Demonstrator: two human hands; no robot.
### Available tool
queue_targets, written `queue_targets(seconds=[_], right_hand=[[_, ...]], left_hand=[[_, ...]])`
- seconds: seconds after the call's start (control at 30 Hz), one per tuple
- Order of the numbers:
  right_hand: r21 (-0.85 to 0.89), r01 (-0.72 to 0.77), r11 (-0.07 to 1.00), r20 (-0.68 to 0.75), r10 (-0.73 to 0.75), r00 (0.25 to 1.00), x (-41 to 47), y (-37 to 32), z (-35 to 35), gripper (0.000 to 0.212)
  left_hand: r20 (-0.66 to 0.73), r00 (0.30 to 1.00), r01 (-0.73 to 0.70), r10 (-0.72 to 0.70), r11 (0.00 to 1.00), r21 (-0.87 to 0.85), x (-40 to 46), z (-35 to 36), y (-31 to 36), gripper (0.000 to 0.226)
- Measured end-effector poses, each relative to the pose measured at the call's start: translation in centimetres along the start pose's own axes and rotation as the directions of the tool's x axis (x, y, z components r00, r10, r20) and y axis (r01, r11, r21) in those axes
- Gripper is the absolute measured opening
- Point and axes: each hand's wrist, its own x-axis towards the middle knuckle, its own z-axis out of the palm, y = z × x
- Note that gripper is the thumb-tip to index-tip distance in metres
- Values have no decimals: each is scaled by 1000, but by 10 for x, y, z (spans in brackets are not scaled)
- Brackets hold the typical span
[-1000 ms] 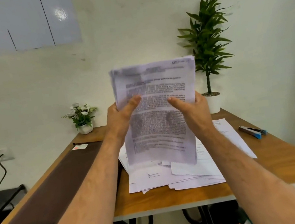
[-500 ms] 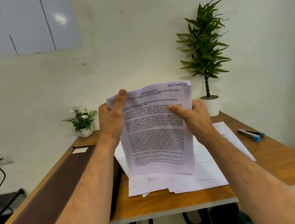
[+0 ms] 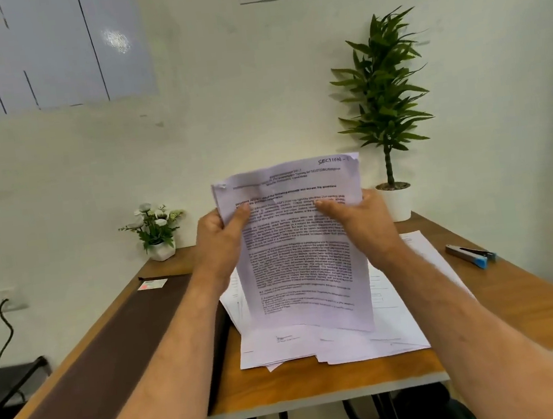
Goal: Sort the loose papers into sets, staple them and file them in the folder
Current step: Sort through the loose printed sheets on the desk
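From the head camera, the left hand (image 3: 221,241) and right hand (image 3: 360,220) each pinch a side edge of a printed paper set (image 3: 299,251), held upright above the loose papers (image 3: 338,343) on the wooden table (image 3: 507,314). The brown folder (image 3: 112,352) lies left of the pile, and the stapler (image 3: 471,255) lies well right.

Thumb slid down the page

My left hand (image 3: 224,246) shifted on the held papers (image 3: 300,248): its thumb dropped from the top corner to the left margin, and the sheets perhaps rose slightly off the pile (image 3: 335,344).
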Motion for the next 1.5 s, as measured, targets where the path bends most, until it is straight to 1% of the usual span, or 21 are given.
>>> queue_targets(seconds=[0.1, 0.2, 0.27, 0.33, 0.43, 0.5, 0.57, 0.7, 0.77, 0.83, 0.97, 1.03, 1.1, 1.13, 1.2, 1.27, 1.37, 1.4, 1.43, 1.47, 1.5], right_hand=[[-73, 63, 995, -20, -65, 998, 11, -15, -4, 16], [-169, 49, 984, -56, -59, 997, 30, -25, -10, 18], [-254, -53, 966, -40, 44, 998, 40, -16, -12, 18], [-334, -168, 927, -12, 175, 985, 44, 10, -14, 15], [-375, -308, 875, -5, 330, 944, 41, 64, -14, 19], [-391, -370, 843, -14, 397, 918, 38, 94, -13, 32], [-407, -417, 813, -12, 452, 892, 37, 114, -10, 43], [-421, -443, 791, -14, 483, 875, 39, 140, -3, 51], [-391, -434, 811, -16, 466, 885, 42, 144, -2, 49], [-314, -412, 855, -39, 422, 906, 42, 145, 0, 45], [-201, -296, 934, -119, 276, 954, 32, 153, 11, 37], [-158, -238, 958, -144, 217, 966, 26, 157, 15, 29], [-51, -225, 973, -169, 213, 962, 26, 161, 14, 18], [7, -234, 972, -167, 232, 958, 26, 162, 14, 16], [111, -252, 961, -141, 267, 953, 24, 161, 13, 16], [194, -264, 945, -121, 290, 949, 23, 159, 12, 18], [316, -292, 903, -90, 335, 938, 23, 159, 11, 21], [340, -304, 890, -79, 349, 934, 24, 160, 11, 22], [347, -312, 884, -69, 356, 932, 24, 161, 10, 22], [343, -316, 885, -67, 358, 931, 24, 162, 10, 22], [332, -315, 889, -68, 356, 932, 24, 162, 10, 22]], left_hand=[[-17, 1000, -5, 5, 999, -50, 12, 4, 15, 14], [13, 998, 70, -69, 980, -187, 29, 12, 19, 17], [15, 991, 133, -133, 968, -214, 33, 19, 0, 22], [-27, 978, 197, -207, 957, -211, 29, 25, -33, 22], [-97, 932, 324, -350, 922, -209, 15, 24, -91, 23], [-105, 906, 384, -411, 899, -209, 7, 24, -121, 21], [-122, 893, 402, -432, 891, -212, 1, 26, -138, 20], [-122, 892, 406, -436, 890, -208, -3, 31, -152, 19], [-147, 881, 413, -449, 884, -220, -1, 31, -157, 20], [-186, 857, 426, -481, 863, -270, 1, 29, -160, 17], [-181, 815, 436, -551, 788, -435, 1, 23, -156, 7], [-126, 795, 442, -593, 709, -549, 2, 19, -156, 24], [-10, 773, 487, -634, 604, -630, 3, 18, -154, 46], [52, 765, 516, -642, 561, -647, 2, 18, -151, 52], [100, 756, 537, -647, 525, -660, -1, 20, -150, 49], [63, 766, 505, -640, 539, -674, 0, 19, -151, 42], [34, 801, 456, -598, 573, -681, -1, 18, -148, 39], [3, 820, 430, -573, 612, -663, -1, 19, -147, 34], [-83, 851, 373, -519, 707, -601, -2, 19, -147, 27], [-195, 882, 293, -429, 824, -485, -3, 20, -146, 19], [-263, 913, 213, -313, 913, -348, -5, 20, -146, 15]])
